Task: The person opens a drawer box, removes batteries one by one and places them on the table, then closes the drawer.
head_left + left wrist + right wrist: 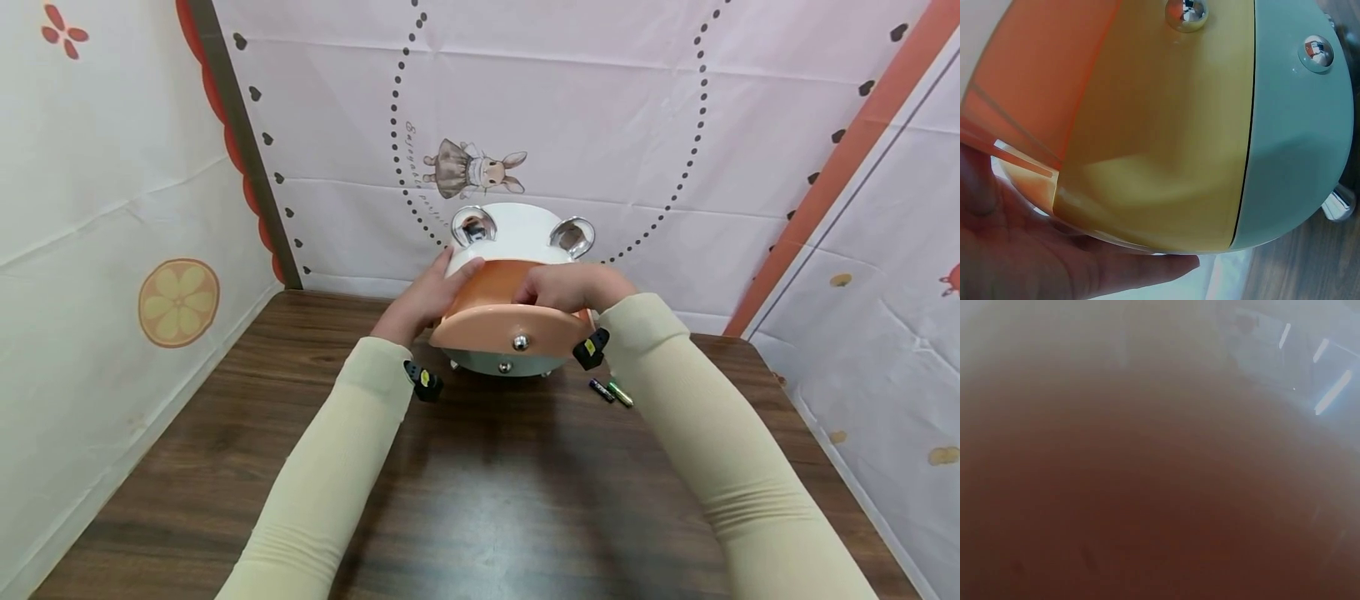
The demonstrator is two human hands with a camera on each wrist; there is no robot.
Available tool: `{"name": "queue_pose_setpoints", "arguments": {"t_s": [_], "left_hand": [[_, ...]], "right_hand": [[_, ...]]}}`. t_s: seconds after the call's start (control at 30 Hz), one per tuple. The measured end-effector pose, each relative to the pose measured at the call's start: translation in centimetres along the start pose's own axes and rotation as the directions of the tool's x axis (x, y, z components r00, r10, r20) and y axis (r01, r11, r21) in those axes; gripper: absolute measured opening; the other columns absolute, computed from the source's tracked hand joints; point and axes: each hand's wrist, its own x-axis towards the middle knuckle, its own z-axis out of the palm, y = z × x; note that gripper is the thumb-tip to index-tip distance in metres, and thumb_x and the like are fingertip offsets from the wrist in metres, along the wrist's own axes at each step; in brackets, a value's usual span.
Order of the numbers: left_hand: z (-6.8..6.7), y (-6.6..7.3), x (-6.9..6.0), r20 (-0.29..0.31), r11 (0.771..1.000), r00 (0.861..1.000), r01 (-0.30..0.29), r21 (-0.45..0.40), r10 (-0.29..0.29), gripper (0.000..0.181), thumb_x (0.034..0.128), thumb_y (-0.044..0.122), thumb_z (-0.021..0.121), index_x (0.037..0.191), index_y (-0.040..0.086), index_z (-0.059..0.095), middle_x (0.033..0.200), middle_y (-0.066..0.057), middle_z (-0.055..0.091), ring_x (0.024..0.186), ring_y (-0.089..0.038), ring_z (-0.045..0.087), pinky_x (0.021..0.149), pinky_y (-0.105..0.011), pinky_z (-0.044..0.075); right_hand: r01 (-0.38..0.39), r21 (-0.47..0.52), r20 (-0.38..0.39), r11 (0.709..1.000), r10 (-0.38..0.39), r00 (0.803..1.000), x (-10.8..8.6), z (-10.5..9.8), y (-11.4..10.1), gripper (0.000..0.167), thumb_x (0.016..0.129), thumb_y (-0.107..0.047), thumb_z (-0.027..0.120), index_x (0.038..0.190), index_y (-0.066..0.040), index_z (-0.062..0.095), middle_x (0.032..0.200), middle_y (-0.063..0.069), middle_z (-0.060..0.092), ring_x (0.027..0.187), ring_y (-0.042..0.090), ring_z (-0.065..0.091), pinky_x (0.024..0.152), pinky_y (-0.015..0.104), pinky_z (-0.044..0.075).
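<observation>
A rounded drawer box (517, 225) with a white top and two silver ear shapes stands at the table's back. Its orange upper drawer (487, 327) is pulled out, above a pale green lower drawer (474, 361). At the box's left side, my left hand (429, 298) holds the body, thumb to the front and fingers along the outer side. My right hand (566, 286) reaches into the orange drawer with bent fingers. Their tips are hidden, so whether they hold something cannot be seen. The right wrist view is mostly a reddish-brown blur.
Two batteries, one dark (601, 390) and one green (621, 395), lie on the dark wooden table (480, 500) right of the box. A printed cloth (600, 125) hangs behind the table and along both sides.
</observation>
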Motion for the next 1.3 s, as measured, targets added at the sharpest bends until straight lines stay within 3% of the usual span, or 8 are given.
{"name": "queue_pose_setpoints", "arguments": {"t_s": [0.13,0.27,0.43,0.57,0.9,1.3], "left_hand": [[0.0,0.0,0.0,0.001,1.000,1.000,-0.002,0.000,0.002,0.104,0.0804,0.080,0.043,0.156,0.028,-0.007,0.165,-0.006,0.004,0.150,-0.029,0.008,0.120,-0.050,0.014],[0.1,0.1,-0.1,0.001,1.000,1.000,0.005,0.014,-0.005,0.104,0.0794,0.081,0.041,0.156,0.030,-0.007,0.164,-0.007,0.005,0.150,-0.030,0.009,0.120,-0.051,0.016],[0.1,0.1,-0.2,0.004,1.000,1.000,0.006,0.019,-0.006,0.103,0.0800,0.081,0.041,0.156,0.030,-0.007,0.164,-0.007,0.005,0.150,-0.030,0.009,0.119,-0.051,0.016],[0.1,0.2,-0.3,0.009,1.000,1.000,0.008,0.018,-0.008,0.103,0.0798,0.081,0.040,0.156,0.031,-0.007,0.164,-0.007,0.004,0.150,-0.029,0.008,0.120,-0.051,0.015],[0.1,0.0,-0.1,0.012,1.000,1.000,0.016,0.011,-0.017,0.106,0.0782,0.082,0.042,0.156,0.030,-0.006,0.165,-0.006,0.004,0.151,-0.029,0.007,0.120,-0.051,0.014],[0.1,-0.1,0.0,0.006,1.000,1.000,0.018,0.021,-0.018,0.105,0.0770,0.084,0.040,0.156,0.032,-0.007,0.165,-0.006,0.004,0.151,-0.029,0.007,0.120,-0.051,0.013]], "right_hand": [[-0.024,-0.010,-0.026,1.000,0.024,0.999,-0.5,-0.1,0.1,0.019,0.085,-0.003,0.054,0.073,-0.013,0.064,0.063,-0.004,0.053,0.057,0.010,0.047,0.053,0.024,0.039],[-0.036,-0.025,-0.097,0.999,0.034,0.995,-0.9,0.0,0.3,0.016,0.083,-0.002,0.056,0.080,-0.012,0.069,0.071,-0.003,0.060,0.065,0.013,0.051,0.058,0.026,0.044],[-0.044,-0.068,-0.211,0.997,0.029,0.977,-1.3,0.3,0.5,0.015,0.084,-0.005,0.060,0.087,-0.013,0.073,0.082,-0.002,0.068,0.078,0.014,0.057,0.069,0.028,0.049],[-0.032,-0.140,-0.272,0.990,-0.007,0.962,-1.7,0.7,0.7,0.015,0.085,-0.007,0.061,0.084,-0.015,0.073,0.079,-0.003,0.068,0.077,0.014,0.056,0.071,0.029,0.048],[0.023,-0.154,-0.260,0.988,-0.063,0.964,-1.7,0.9,1.1,0.016,0.086,-0.006,0.061,0.088,-0.015,0.074,0.084,-0.003,0.070,0.081,0.012,0.059,0.077,0.030,0.050],[0.042,0.030,-0.274,0.999,-0.032,0.961,-2.6,0.7,1.9,0.017,0.087,-0.009,0.064,0.100,-0.011,0.074,0.095,0.004,0.074,0.087,0.013,0.068,0.078,0.029,0.053]]}}
